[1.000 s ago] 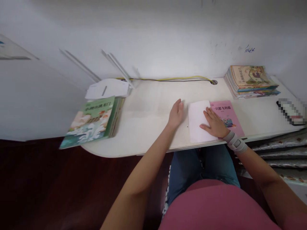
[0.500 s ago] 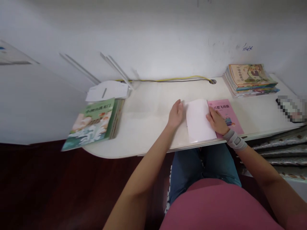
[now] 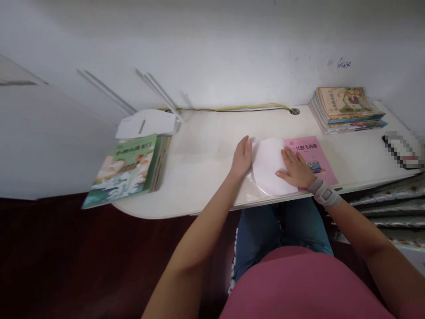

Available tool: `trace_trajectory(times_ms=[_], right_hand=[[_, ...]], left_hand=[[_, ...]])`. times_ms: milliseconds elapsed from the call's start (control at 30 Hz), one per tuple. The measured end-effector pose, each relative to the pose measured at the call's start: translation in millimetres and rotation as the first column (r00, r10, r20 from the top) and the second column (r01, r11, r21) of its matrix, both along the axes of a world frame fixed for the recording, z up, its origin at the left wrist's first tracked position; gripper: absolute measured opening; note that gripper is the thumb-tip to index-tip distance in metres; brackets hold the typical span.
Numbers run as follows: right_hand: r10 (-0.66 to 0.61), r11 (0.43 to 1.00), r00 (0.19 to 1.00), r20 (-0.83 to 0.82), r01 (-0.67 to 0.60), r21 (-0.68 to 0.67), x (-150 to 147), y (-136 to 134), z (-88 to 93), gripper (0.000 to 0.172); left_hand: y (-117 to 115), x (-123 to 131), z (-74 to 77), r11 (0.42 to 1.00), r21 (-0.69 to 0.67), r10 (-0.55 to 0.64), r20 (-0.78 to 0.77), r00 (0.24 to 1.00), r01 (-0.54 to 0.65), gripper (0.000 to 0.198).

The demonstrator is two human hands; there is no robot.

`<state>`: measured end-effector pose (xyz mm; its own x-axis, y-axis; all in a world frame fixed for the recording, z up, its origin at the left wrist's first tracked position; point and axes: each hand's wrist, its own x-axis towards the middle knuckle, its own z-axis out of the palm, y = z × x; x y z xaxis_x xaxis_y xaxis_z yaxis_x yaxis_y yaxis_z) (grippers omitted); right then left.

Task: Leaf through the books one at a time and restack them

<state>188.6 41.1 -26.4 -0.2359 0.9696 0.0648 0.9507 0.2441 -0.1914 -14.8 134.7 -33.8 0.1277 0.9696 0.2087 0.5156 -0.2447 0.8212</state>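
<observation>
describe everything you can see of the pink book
The pink book is a thin paperback lying open near the front edge of the white desk. Its pink page shows title characters and a small cartoon. A white leaf bows over to the left. The right hand rests flat across the fold; the left hand touches the leaf's left edge.

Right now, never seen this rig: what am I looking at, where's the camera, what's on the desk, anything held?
No machine here: a seated person works with bare hands. The picture comes from a head-worn camera looking down over the arms. The left hand lies flat on the white desk, beside the curled edge of a white sheet. The right hand presses flat on that sheet, which overlaps a pink book. Neither hand grips anything. A green book pile sits far left, another book stack far right, and a yellow cable runs along the wall.
</observation>
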Motion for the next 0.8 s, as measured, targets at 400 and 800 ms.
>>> trace_trajectory(times_ms=[400,800], right_hand=[[-0.013,0.994,0.992,0.127,-0.001,0.11,-8,-2,-7.0,0.084],[-0.043,0.998,0.977,0.207,0.03,0.062,-15,0,-5.5,0.082]], left_hand=[[-76,-63,22.7,0.953,-0.233,0.089,-0.393,0.915,-0.192,0.07],[-91,-75,-3.8,0.986,-0.141,0.08,-0.077,0.994,-0.09,0.058]])
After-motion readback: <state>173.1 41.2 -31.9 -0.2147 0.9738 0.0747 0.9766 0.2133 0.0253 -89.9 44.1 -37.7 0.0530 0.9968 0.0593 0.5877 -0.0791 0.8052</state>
